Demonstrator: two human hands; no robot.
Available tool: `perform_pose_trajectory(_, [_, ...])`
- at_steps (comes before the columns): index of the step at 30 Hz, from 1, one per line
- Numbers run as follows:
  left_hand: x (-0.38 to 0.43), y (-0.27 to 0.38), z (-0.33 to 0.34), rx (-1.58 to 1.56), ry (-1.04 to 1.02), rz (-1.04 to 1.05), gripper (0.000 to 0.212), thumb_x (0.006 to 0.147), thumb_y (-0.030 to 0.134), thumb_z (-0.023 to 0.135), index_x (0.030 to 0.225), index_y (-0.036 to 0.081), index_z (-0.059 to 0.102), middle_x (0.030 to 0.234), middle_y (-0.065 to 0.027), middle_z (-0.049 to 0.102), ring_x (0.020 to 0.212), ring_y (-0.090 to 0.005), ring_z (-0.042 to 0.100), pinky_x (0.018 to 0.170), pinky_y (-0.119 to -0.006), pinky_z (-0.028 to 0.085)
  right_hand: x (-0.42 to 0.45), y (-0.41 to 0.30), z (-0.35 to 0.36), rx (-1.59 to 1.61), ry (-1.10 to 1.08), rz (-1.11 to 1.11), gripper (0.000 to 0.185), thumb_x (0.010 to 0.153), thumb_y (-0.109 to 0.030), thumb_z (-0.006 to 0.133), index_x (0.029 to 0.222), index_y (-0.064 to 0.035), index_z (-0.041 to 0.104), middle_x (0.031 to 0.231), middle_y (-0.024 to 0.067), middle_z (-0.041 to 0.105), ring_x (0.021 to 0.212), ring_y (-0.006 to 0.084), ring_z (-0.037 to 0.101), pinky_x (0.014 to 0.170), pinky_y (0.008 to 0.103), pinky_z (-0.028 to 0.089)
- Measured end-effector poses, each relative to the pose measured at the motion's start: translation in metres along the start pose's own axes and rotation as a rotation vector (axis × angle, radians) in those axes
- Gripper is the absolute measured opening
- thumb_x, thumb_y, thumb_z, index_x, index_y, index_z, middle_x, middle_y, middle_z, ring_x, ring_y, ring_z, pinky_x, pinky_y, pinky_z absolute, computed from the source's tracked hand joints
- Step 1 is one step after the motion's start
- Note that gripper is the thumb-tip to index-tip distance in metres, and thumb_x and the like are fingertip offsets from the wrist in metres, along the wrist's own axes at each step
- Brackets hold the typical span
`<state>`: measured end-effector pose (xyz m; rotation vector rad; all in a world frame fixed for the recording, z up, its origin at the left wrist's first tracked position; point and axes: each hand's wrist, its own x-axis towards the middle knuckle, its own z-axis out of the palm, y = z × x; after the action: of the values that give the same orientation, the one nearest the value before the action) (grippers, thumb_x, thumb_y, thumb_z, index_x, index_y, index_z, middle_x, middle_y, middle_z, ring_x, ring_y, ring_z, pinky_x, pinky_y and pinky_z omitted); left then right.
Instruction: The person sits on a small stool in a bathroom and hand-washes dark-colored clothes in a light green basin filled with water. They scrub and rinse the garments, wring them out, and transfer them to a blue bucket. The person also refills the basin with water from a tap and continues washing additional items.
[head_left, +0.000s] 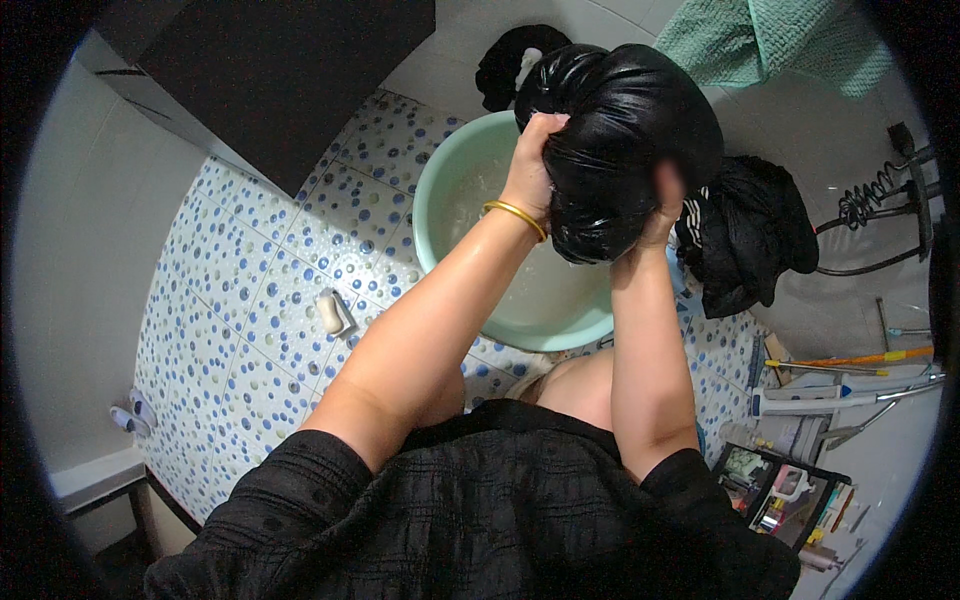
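A bundle of wet, shiny black fabric (615, 142) is held up over a pale green plastic basin (435, 247), which has cloudy water in it. My left hand (531, 165), below a gold-coloured bangle, grips the bundle's left side with the thumb on top. On the right side, my right hand (664, 206) holds the same bundle, its fingers partly hidden by the fabric and blurred. Beside the basin at the right lies a heap of black clothing (757, 232) with a striped part. Another black cloth item (517, 67) with a white patch is behind the basin.
A soap bar in a dish (334, 313) lies on the dotted tile floor (262, 300). A green textured towel (780, 45) hangs at the upper right. Along the right are a coiled hose (866, 199), mop or broom handles (847, 364) and a rack of toiletries (784, 491). Slippers (133, 412) are far left.
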<state>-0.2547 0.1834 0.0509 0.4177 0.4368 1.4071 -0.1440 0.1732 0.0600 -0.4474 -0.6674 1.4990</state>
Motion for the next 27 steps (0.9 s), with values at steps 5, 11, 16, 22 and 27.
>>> perform_pose_trajectory(5, [-0.008, 0.004, 0.017, -0.076, 0.044, 0.024, 0.023, 0.070, 0.030, 0.050, 0.072, 0.008, 0.054, 0.071, -0.0028, 0.054, 0.065, -0.0144, 0.052, 0.063, -0.026, 0.043, 0.001, 0.000, -0.001, -0.118, -0.034, -0.040, 0.058, 0.071, -0.042, 0.054, 0.114, -0.0036, 0.046, 0.111, 0.0115, 0.050, 0.100, 0.0264, 0.050, 0.090, 0.0382, 0.039])
perform_pose_trajectory(11, [-0.001, 0.000, 0.008, -0.039, 0.012, 0.072, 0.022, 0.071, 0.029, 0.050, 0.072, 0.008, 0.054, 0.071, -0.0031, 0.055, 0.067, -0.0145, 0.052, 0.064, -0.025, 0.043, 0.002, 0.000, -0.004, -0.065, -0.027, -0.044, 0.057, 0.069, -0.038, 0.057, 0.113, -0.0033, 0.047, 0.110, 0.0117, 0.051, 0.098, 0.0267, 0.051, 0.088, 0.0382, 0.040])
perform_pose_trajectory(16, [-0.003, 0.001, 0.009, -0.028, -0.030, 0.094, 0.022, 0.071, 0.028, 0.050, 0.073, 0.007, 0.054, 0.072, -0.0026, 0.054, 0.068, -0.0141, 0.052, 0.066, -0.026, 0.042, -0.001, -0.003, 0.002, 0.008, -0.036, -0.033, 0.054, 0.065, -0.028, 0.063, 0.109, -0.0011, 0.049, 0.104, 0.0120, 0.054, 0.094, 0.0271, 0.053, 0.086, 0.0373, 0.042])
perform_pose_trajectory(22, [0.004, -0.007, 0.000, -0.064, 0.004, -0.022, 0.024, 0.071, 0.029, 0.050, 0.075, 0.006, 0.054, 0.073, -0.0043, 0.055, 0.069, -0.0154, 0.053, 0.068, -0.027, 0.043, -0.003, -0.003, -0.001, -0.017, 0.079, 0.041, 0.057, 0.064, -0.031, 0.064, 0.110, -0.0021, 0.048, 0.106, 0.0120, 0.053, 0.095, 0.0269, 0.052, 0.086, 0.0376, 0.042])
perform_pose_trajectory(27, [-0.006, -0.002, 0.003, -0.014, 0.115, -0.071, 0.029, 0.072, 0.031, 0.050, 0.083, 0.005, 0.054, 0.078, -0.0062, 0.056, 0.073, -0.0175, 0.055, 0.071, -0.029, 0.043, 0.000, 0.003, -0.011, -0.077, -0.016, 0.022, 0.052, 0.075, -0.038, 0.056, 0.110, -0.0012, 0.047, 0.107, 0.0124, 0.052, 0.094, 0.0247, 0.052, 0.085, 0.0367, 0.042])
